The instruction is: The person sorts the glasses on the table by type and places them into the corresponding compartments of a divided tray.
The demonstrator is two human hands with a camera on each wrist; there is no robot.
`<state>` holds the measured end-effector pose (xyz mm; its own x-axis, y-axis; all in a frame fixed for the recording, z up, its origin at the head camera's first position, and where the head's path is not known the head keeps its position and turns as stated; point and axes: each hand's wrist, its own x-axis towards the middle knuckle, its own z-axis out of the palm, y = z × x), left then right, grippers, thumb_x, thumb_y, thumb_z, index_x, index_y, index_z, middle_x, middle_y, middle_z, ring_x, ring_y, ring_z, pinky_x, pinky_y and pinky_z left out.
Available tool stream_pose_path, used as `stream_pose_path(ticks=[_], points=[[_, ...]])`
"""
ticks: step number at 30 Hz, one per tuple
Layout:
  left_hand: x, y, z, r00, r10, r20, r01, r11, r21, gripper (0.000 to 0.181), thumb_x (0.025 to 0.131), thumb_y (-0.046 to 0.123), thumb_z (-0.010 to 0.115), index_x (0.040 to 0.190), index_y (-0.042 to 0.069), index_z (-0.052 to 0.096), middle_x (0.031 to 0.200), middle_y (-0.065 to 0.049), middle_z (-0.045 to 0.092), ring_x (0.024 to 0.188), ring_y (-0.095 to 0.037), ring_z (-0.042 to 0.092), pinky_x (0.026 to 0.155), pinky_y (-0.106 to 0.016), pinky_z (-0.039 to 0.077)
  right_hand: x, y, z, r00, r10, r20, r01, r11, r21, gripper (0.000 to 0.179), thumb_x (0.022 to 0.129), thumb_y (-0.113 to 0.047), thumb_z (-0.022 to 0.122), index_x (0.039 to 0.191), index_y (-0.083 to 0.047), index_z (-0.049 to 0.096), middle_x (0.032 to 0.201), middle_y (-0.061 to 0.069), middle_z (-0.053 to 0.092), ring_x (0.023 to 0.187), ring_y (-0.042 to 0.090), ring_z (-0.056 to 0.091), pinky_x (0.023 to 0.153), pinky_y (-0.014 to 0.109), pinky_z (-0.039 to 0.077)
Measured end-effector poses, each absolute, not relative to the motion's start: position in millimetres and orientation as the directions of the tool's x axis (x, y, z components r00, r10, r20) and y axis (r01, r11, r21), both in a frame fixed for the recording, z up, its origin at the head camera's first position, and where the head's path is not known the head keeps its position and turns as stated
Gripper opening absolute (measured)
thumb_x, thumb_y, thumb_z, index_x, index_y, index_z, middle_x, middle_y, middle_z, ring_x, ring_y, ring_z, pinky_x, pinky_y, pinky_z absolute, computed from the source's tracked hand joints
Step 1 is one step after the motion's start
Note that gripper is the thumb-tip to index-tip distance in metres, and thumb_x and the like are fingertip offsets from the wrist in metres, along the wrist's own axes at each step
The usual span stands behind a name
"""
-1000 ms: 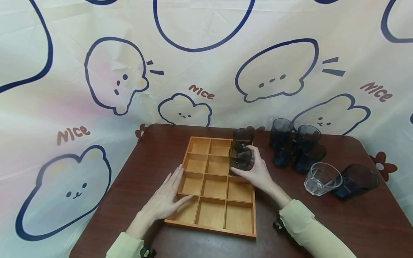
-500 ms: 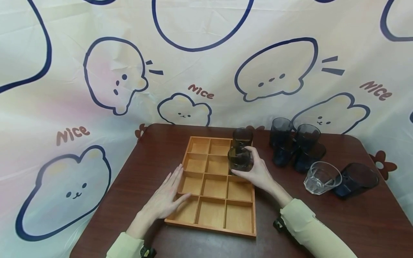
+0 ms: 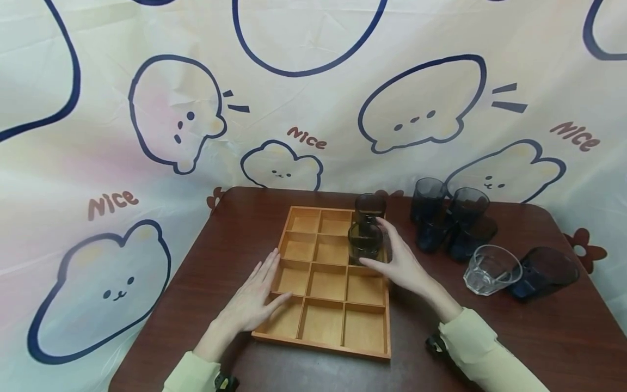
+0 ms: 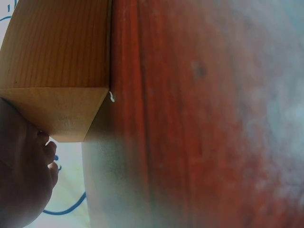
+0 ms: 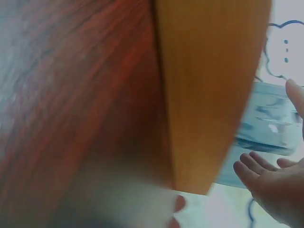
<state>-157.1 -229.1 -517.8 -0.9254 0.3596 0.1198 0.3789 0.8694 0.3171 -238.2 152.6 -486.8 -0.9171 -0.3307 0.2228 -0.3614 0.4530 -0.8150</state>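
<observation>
A wooden divided tray [image 3: 320, 330] lies on the table. My left hand [image 3: 252, 296] rests along its left side, fingers extended and thumb over the near-left compartment. A dark tinted drinking glass [image 3: 365, 242] stands in the right column, second row from the back. Behind it, another dark glass [image 3: 370, 204] occupies the back right compartment. My right hand [image 3: 404, 267] is just right of the nearer glass, thumb and fingers spread apart. In the right wrist view, a gap shows between this hand [image 5: 275, 185] and a bluish glass [image 5: 266, 116] beyond the tray wall.
Several dark blue glasses [image 3: 428, 198] stand clustered at the table's back right. Nearer, a clear glass [image 3: 491, 270] stands beside a dark blue glass [image 3: 546, 272]. Behind the brown table [image 3: 196, 305] hangs a cartoon-printed cloth [image 3: 338, 109].
My right hand has let go of the nearer dark glass and drawn slightly right. The glass stays in its compartment. My left hand has kept its place on the tray's side.
</observation>
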Motion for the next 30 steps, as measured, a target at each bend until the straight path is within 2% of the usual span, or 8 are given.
stream_pose_path(ticks=[3,6,8,10,13,17,24,30], points=[[-157,-229,-518,-0.926,0.358,0.118,0.377,0.869,0.32,0.098,0.108,0.053,0.063,0.175,0.0,0.016,0.186,-0.016,0.017,0.172,-0.033,0.023,0.139,-0.055,0.024,-228,162,-472,-0.906,-0.321,0.275,-0.4,0.441,-0.804,0.1,0.096,-0.017,0.087,0.174,-0.01,0.025,0.171,0.023,0.045,0.161,0.043,0.043,0.135,0.048,0.039],[-156,-229,-518,-0.925,0.361,0.12,0.38,0.865,0.328,0.097,0.108,0.053,0.063,0.175,0.0,0.017,0.185,-0.017,0.017,0.172,-0.035,0.023,0.143,-0.034,0.005,-218,173,-454,-0.886,-0.32,0.336,-0.451,0.423,-0.786,0.095,0.097,-0.012,0.085,0.174,-0.017,0.028,0.173,0.019,0.045,0.161,0.042,0.042,0.131,0.016,0.033],[-156,-229,-518,-0.925,0.363,0.116,0.381,0.863,0.333,0.097,0.108,0.053,0.063,0.175,0.0,0.016,0.186,-0.017,0.016,0.172,-0.034,0.022,0.14,-0.025,-0.003,-212,183,-441,-0.865,-0.333,0.375,-0.492,0.421,-0.762,0.095,0.098,-0.008,0.083,0.174,-0.024,0.028,0.176,0.015,0.042,0.165,0.029,0.041,0.125,0.003,0.026],[-157,-230,-518,-0.924,0.365,0.115,0.382,0.859,0.341,0.097,0.108,0.052,0.064,0.175,-0.001,0.016,0.186,-0.017,0.015,0.172,-0.035,0.021,0.138,-0.021,-0.007,-206,194,-427,-0.835,-0.353,0.423,-0.544,0.408,-0.733,0.095,0.097,-0.003,0.081,0.174,-0.025,0.03,0.177,0.012,0.041,0.166,0.018,0.038,0.126,0.003,0.025],[-157,-229,-517,-0.924,0.364,0.117,0.382,0.862,0.332,0.097,0.108,0.05,0.065,0.175,-0.001,0.017,0.186,-0.017,0.016,0.172,-0.035,0.022,0.143,-0.042,0.012,-201,210,-407,-0.773,-0.379,0.509,-0.632,0.381,-0.675,0.093,0.094,0.006,0.076,0.174,-0.018,0.033,0.178,0.008,0.041,0.163,0.0,0.035,0.13,0.009,0.027],[-158,-228,-516,-0.922,0.367,0.123,0.387,0.865,0.321,0.098,0.107,0.05,0.066,0.174,-0.002,0.017,0.185,-0.019,0.018,0.171,-0.037,0.025,0.137,-0.062,0.027,-197,233,-390,-0.723,-0.374,0.582,-0.691,0.371,-0.62,0.081,0.098,0.002,0.067,0.172,-0.01,0.037,0.178,0.004,0.041,0.164,0.002,0.035,0.132,0.012,0.027],[-159,-228,-516,-0.927,0.359,0.108,0.374,0.866,0.331,0.098,0.108,0.052,0.063,0.175,-0.001,0.017,0.186,-0.015,0.015,0.173,-0.034,0.021,0.136,-0.063,0.028,-192,278,-391,-0.737,-0.267,0.62,-0.668,0.427,-0.609,0.059,0.112,-0.013,0.055,0.169,-0.007,0.042,0.176,0.0,0.045,0.162,0.002,0.038,0.121,0.005,0.035],[-158,-228,-517,-0.924,0.366,0.113,0.383,0.868,0.317,0.097,0.108,0.053,0.062,0.174,-0.003,0.018,0.185,-0.018,0.016,0.173,-0.035,0.021,0.138,-0.059,0.026,-187,320,-401,-0.784,-0.136,0.606,-0.555,0.59,-0.586,0.061,0.111,-0.013,0.055,0.171,-0.014,0.042,0.177,-0.015,0.039,0.161,-0.007,0.032,0.127,0.008,0.02]])
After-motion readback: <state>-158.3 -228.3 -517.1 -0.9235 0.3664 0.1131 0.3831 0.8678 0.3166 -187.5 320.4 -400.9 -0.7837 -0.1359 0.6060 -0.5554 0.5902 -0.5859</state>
